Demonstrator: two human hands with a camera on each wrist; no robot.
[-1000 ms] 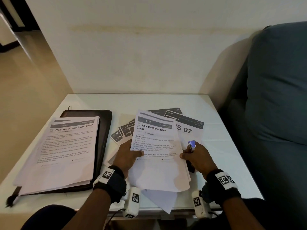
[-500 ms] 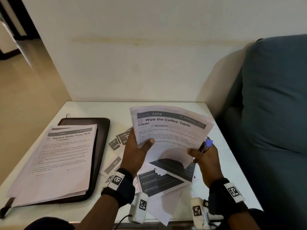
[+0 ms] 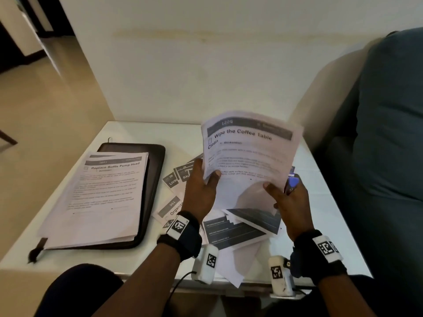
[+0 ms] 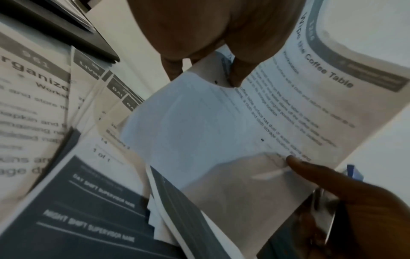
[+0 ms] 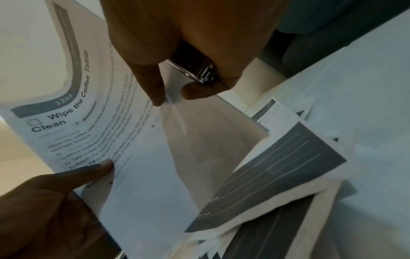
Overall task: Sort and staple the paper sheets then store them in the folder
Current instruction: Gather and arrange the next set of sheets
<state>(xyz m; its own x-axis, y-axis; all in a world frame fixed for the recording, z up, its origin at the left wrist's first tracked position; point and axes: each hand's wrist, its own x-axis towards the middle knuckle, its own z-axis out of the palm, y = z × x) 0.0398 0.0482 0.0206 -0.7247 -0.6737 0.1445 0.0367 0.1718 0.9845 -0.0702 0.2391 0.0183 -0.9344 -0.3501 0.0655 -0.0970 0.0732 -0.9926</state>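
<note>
Both hands hold a thin set of white sheets headed "Wipe the Coffee Table Clean" (image 3: pixel 248 154) tilted up above the table. My left hand (image 3: pixel 207 177) pinches the left edge, thumb on the printed face. At the lower right edge my right hand (image 3: pixel 278 191) pinches the sheets (image 5: pixel 142 157) between thumb and finger. That same hand (image 5: pixel 170 94) also grips a stapler (image 5: pixel 195 70), whose blue end (image 3: pixel 293 182) pokes out behind the paper. A black folder (image 3: pixel 158 175) lies at the left with a "Replace Bottle Pump Head" stack (image 3: pixel 107 193) on it.
Loose printed sheets (image 3: pixel 235 229) lie spread on the white table (image 3: pixel 332 225) under my hands, some with dark headers, one hanging over the front edge. A grey sofa (image 3: pixel 389 133) stands to the right, and a wall runs behind the table.
The "Wipe the Coffee Table" sheets have risen from the pile and tipped upright, both hands going up with them. Dark-header sheets beneath are now uncovered.
</note>
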